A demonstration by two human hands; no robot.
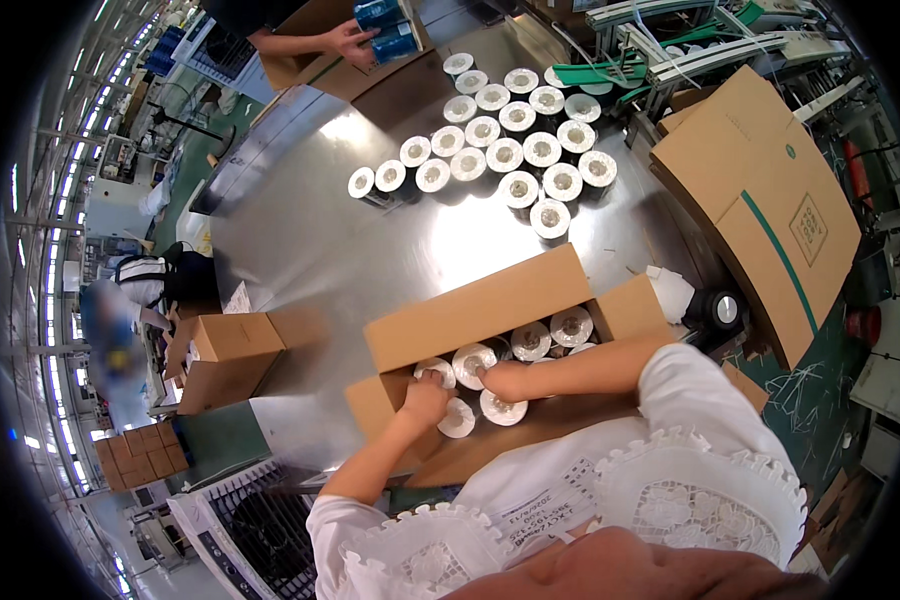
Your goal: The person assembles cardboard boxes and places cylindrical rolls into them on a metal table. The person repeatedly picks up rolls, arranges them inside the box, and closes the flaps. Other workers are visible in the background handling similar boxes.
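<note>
An open cardboard box (480,306) stands in front of me with its flaps spread. Inside it are several white-topped spools (572,326), upright, each with a greyish centre. My left hand (427,399) reaches into the left side of the box, its fingers curled on the top of a spool (433,368). Beside it, my right hand (503,381) bends in from the right, with its fingertips at the centre of another spool (472,357). Its fingers look closed, though my hand partly hides them. Another spool (456,420) sits just below my left hand.
Several more spools (504,154) stand on the shiny metal table (300,215). A large cardboard sheet (770,215) leans at right, near a black-and-white roll (715,309). Another open carton (232,350) stands left. Across the table, a co-worker's hand (352,43) holds blue cylinders (394,44).
</note>
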